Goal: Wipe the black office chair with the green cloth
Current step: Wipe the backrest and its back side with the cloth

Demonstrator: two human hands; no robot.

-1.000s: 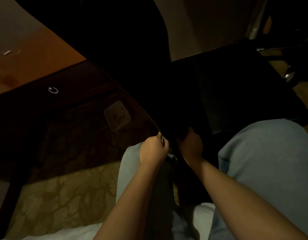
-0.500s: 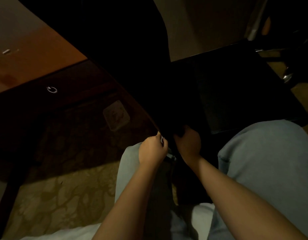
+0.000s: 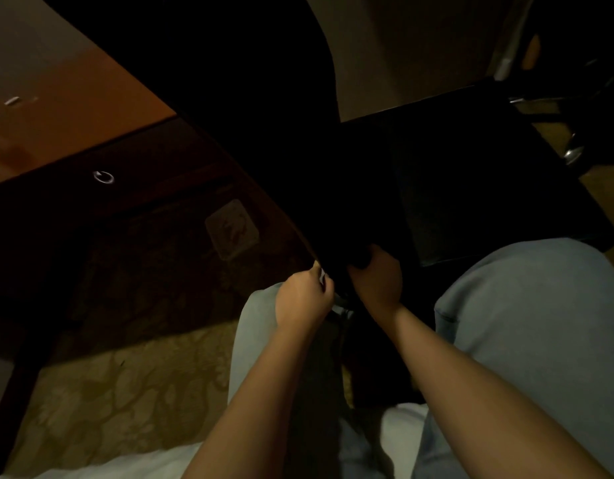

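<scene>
The chair (image 3: 471, 174), black and nearly lost in shadow, stands at the person's knees, beside the desk (image 3: 74, 108). The left hand (image 3: 303, 295) pinches the lower edge of its back with curled fingers. The right hand (image 3: 378, 281) is just beside it against the back, its fingers sunk in the dark, so I cannot tell its grip.

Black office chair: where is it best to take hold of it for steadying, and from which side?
Hold the black office chair by the thin lower left edge of its backrest, coming from the left: the left hand is curled right there. Elsewhere the back looks too broad to grasp.
</scene>
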